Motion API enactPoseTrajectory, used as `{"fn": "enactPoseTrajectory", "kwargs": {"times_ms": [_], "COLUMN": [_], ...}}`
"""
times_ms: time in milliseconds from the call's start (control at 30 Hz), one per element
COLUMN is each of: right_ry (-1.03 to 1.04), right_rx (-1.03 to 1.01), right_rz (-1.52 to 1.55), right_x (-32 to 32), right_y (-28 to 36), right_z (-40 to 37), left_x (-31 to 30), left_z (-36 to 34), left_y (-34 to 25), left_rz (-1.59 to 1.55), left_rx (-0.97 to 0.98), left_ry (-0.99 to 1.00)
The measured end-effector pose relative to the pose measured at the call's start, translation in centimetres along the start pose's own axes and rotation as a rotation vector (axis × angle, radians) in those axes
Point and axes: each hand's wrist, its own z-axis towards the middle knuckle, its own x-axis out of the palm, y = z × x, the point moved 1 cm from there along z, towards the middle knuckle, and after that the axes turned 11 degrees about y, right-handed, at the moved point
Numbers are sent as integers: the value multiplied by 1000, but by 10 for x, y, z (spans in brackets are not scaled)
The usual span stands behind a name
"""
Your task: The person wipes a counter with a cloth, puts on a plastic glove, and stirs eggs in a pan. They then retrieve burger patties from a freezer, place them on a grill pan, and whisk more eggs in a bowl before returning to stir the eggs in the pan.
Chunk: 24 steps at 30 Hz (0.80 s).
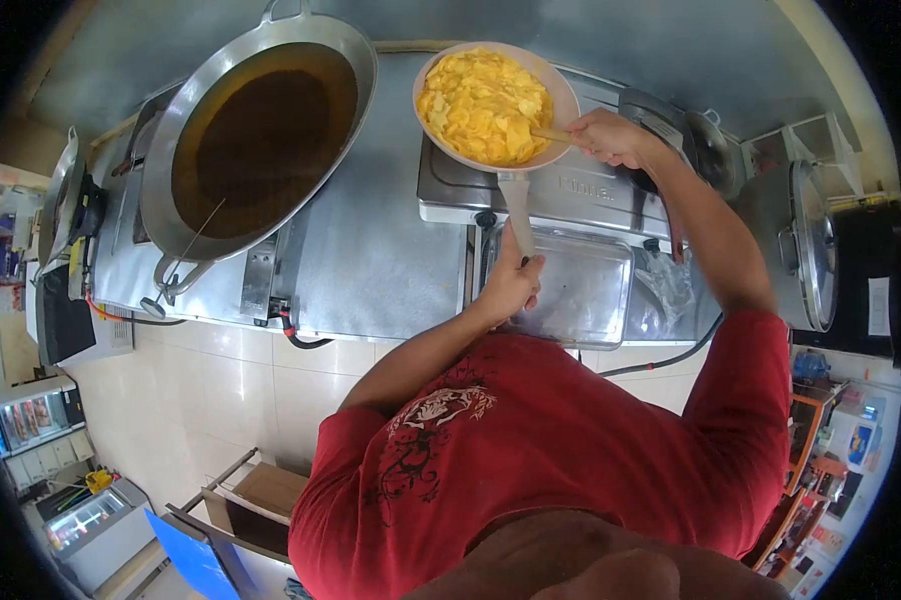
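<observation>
Yellow scrambled egg point(485, 105) fills much of a light-coloured frying pan point(564, 100) over the steel gas stove point(580, 190). My left hand point(508, 285) is closed round the pale handle of the pan, below it. From the right, my right hand point(610, 138) grips a wooden utensil point(552, 134), whose far end is in or under the egg at the pan's right side and cannot be seen.
A large wok point(363, 110) of dark oil, with a thin probe in it, stands at the left. Below the stove lies a rectangular metal tray point(570, 290) beside a plastic bag point(665, 285). At the right are a dark pan and a large lidded pot point(810, 245).
</observation>
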Motion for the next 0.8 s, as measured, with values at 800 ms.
{"fn": "enactPoseTrajectory", "kwargs": {"times_ms": [800], "right_ry": [-529], "right_rx": [-366], "right_rz": [-1134], "right_x": [21], "right_y": [23], "right_z": [-54], "left_x": [3], "left_z": [-1], "left_y": [-4], "left_rz": [-32], "left_rx": [-29], "left_ry": [-20]}}
